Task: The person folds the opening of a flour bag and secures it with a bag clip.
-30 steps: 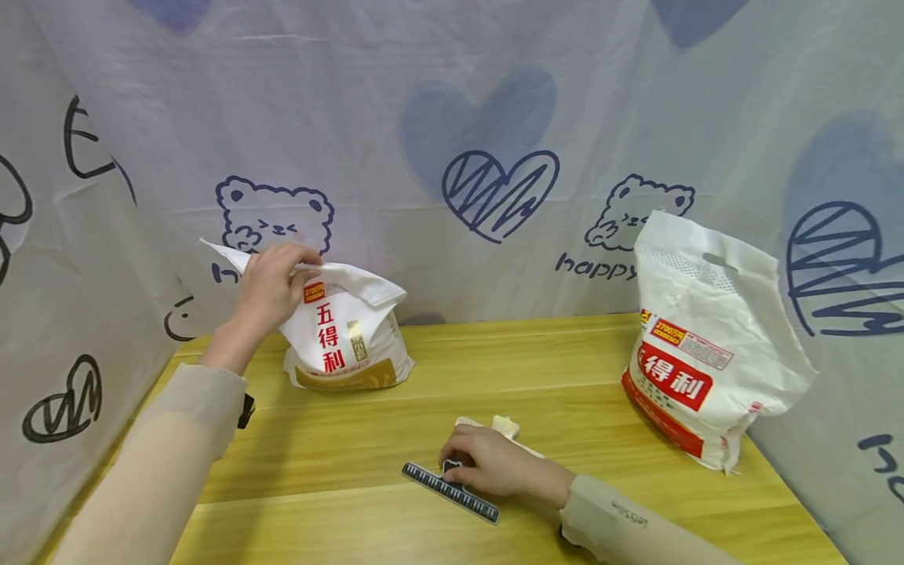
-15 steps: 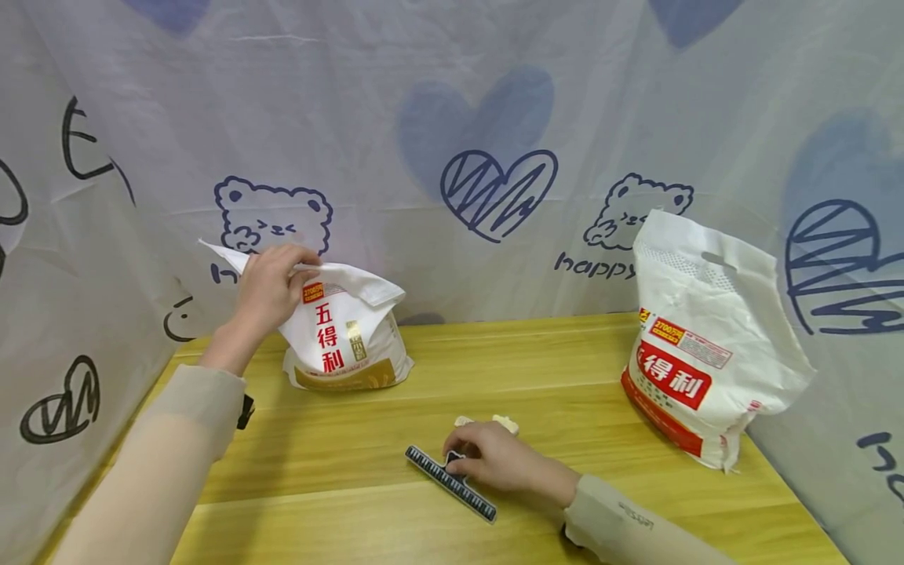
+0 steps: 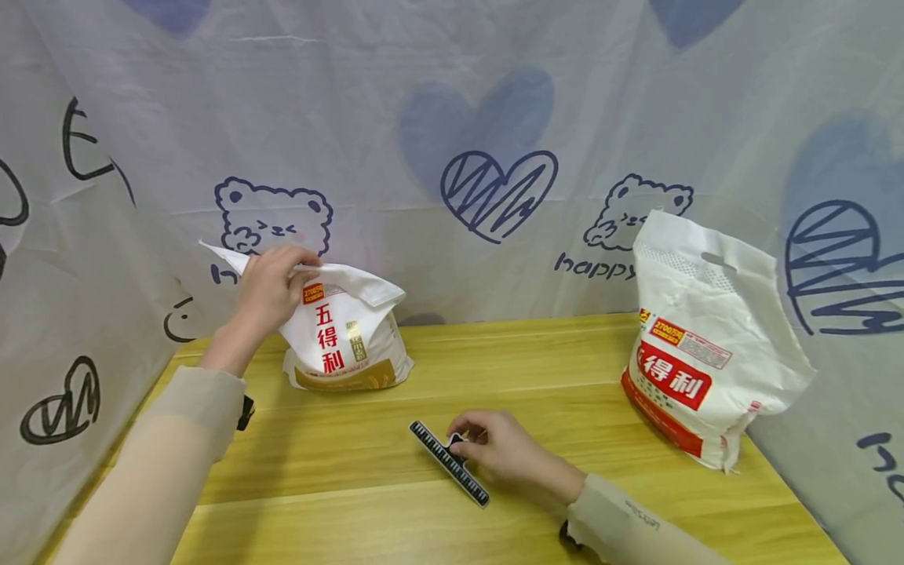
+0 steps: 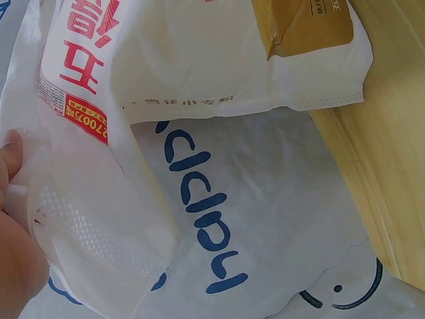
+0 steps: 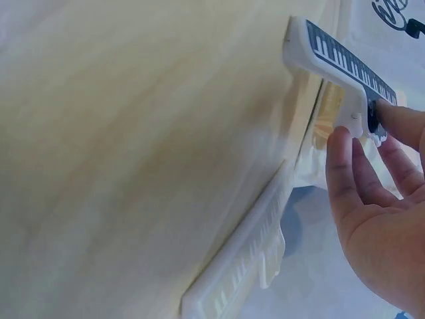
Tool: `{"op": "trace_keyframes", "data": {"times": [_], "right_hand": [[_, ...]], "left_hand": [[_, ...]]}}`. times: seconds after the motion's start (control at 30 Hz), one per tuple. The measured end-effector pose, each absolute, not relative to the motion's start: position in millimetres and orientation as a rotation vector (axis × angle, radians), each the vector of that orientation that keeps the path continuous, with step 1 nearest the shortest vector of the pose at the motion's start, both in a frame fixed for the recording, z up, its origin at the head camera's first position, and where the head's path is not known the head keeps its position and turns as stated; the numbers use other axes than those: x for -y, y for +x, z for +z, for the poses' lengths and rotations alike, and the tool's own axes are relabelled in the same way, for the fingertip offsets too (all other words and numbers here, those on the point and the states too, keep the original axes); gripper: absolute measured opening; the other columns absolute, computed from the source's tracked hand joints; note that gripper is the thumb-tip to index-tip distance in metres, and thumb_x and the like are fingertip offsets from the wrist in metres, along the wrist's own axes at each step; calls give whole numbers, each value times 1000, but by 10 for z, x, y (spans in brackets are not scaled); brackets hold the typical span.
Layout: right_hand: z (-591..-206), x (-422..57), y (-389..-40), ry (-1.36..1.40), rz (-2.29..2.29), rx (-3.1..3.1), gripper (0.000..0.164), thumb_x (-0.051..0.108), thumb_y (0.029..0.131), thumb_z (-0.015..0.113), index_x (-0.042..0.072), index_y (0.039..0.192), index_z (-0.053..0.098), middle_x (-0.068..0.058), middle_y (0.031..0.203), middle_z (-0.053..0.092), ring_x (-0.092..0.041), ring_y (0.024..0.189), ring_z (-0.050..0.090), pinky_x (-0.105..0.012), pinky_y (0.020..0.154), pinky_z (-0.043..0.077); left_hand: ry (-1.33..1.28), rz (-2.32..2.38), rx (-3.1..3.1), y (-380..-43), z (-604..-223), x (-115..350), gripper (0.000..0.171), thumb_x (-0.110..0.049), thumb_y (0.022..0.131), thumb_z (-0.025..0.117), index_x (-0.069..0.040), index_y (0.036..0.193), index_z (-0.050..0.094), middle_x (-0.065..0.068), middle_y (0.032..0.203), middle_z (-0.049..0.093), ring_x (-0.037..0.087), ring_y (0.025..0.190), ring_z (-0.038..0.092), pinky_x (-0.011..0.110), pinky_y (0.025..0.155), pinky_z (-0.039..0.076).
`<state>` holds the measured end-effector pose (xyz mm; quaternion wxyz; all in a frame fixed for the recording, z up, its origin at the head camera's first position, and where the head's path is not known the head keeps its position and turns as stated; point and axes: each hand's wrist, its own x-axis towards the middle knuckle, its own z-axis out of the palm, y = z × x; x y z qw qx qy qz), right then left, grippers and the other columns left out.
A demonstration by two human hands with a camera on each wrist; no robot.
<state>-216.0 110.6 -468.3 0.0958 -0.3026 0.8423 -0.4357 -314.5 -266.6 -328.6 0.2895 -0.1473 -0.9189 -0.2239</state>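
On the left of the head view, my left hand [image 3: 271,284] grips the top edge of a white flour bag [image 3: 346,341] with red lettering and a gold base. In the left wrist view the thumb [image 4: 9,156] lies against the perforated upper part of the bag [image 4: 192,76]. My right hand [image 3: 507,449] pinches the handle of a long black-and-white clip patterned like piano keys [image 3: 438,451], held above the table. The right wrist view shows thumb and fingers on both sides of that clip's handle [image 5: 373,114], its bar [image 5: 345,61] pointing away.
A second flour bag [image 3: 699,345], with a red label and cut-out handle, stands at the right. A pale piano-key clip [image 5: 239,259] lies on the wooden table [image 3: 537,369]; the right hand hides it in the head view. A printed cloth [image 3: 395,180] hangs behind.
My right hand has moved the black piano-key clip slightly away from me and turned it steeper, now covering the pale clip in the head view. The left hand stays on the bag.
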Motion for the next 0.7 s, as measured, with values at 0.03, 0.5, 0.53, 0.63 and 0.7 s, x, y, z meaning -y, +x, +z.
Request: {"op": "trace_keyframes", "data": {"times": [0.03, 0.5, 0.53, 0.63, 0.7], "right_hand": [[-4674, -1110, -2163, -888, -1300, -2493, 16, 12, 97, 74, 4, 111, 73, 2, 91, 71, -9, 81, 65, -24, 74, 57], [-4545, -1156, -2244, -775, -1559, -2501, 19, 11, 96, 75, 7, 114, 73, -4, 107, 74, -23, 93, 68, -27, 77, 58], [-4538, -1156, -2249, -764, -1583, -2504, 20, 12, 96, 76, 7, 115, 73, -5, 108, 74, -23, 94, 68, -28, 79, 58], [-4511, -1151, -2264, -716, -1656, -2506, 25, 13, 95, 77, 7, 118, 71, -6, 110, 74, -21, 95, 67, -29, 83, 58], [-4489, -1146, -2276, -671, -1708, -2508, 27, 13, 94, 79, 8, 119, 71, -8, 111, 73, -20, 95, 67, -28, 85, 58]], "left_hand": [[-391, -597, 2456, -3143, -3285, 2666, 15, -5, 99, 67, -6, 113, 70, 15, 116, 72, 37, 109, 60, 55, 99, 41], [-373, -594, 2481, -3131, -3299, 2678, 16, -3, 99, 67, -8, 114, 70, 14, 117, 71, 37, 112, 59, 56, 100, 41], [-372, -593, 2481, -3130, -3299, 2677, 16, -3, 99, 67, -8, 114, 70, 14, 117, 71, 37, 112, 59, 56, 100, 41], [-373, -591, 2478, -3127, -3295, 2677, 16, -4, 99, 67, -8, 114, 70, 14, 118, 71, 37, 112, 59, 55, 99, 42], [-374, -589, 2476, -3125, -3291, 2679, 16, -4, 99, 67, -8, 114, 70, 14, 118, 71, 37, 112, 59, 55, 99, 42]]}}
